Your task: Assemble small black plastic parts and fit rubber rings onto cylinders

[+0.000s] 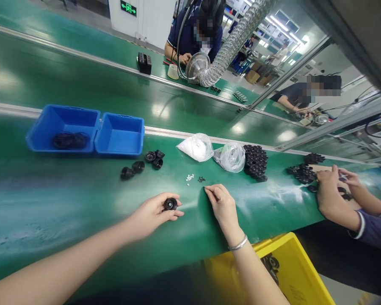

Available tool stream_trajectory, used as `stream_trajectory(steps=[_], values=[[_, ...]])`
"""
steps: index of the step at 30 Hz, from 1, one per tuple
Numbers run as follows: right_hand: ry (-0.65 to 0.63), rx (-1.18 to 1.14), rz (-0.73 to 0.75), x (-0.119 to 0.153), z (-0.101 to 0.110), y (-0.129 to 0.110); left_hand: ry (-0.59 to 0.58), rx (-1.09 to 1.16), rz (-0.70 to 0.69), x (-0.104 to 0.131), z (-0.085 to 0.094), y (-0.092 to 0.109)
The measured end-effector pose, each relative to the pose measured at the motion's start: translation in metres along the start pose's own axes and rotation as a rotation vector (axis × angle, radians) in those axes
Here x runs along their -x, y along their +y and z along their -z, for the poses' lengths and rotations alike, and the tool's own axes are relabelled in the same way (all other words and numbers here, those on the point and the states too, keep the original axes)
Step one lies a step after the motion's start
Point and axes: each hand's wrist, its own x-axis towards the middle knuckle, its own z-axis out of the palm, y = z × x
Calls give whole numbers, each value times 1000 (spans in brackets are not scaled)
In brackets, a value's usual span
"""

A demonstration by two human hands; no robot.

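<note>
My left hand (154, 214) is closed around a round black plastic part (170, 204), its hollow side facing up with a small light spot at the centre. To the right, my right hand (221, 203) pinches thumb and forefinger together just above the green table; a tiny dark bit shows at the fingertips, too small to name. Beyond that hand lie a little pile of small black pieces (201, 179) and a scatter of small white pieces (189, 178). Several more black round parts (138, 166) rest on the table past my left hand.
Two blue bins (119, 134) stand at the back left, one with black items inside. Clear plastic bags (197, 147) and stacked black parts (255, 162) sit behind my hands. A yellow crate (300, 267) is below the edge. At right, a co-worker's hands (328, 182) work.
</note>
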Motion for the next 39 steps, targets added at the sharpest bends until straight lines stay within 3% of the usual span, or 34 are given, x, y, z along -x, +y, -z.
stream_trajectory(steps=[4,10,20,24,28,31,39], values=[[15,-32,-39,2,1,4,0,35,16,1,0,2],[6,-178,-229,2,6,10,-1,27,23,2,-1,4],[-16,-21,-90,-1,1,7,-14,34,25,-1,1,2],[-27,-126,-97,-2,3,-18,-24,23,21,-3,3,-3],[-128,-325,49,1,-6,-64,-50,11,-24,-5,4,-7],[-203,-425,108,2,-16,-86,-67,-7,-63,-6,6,-9],[-239,-413,163,1,-25,-86,-83,-21,-93,-6,10,-14]])
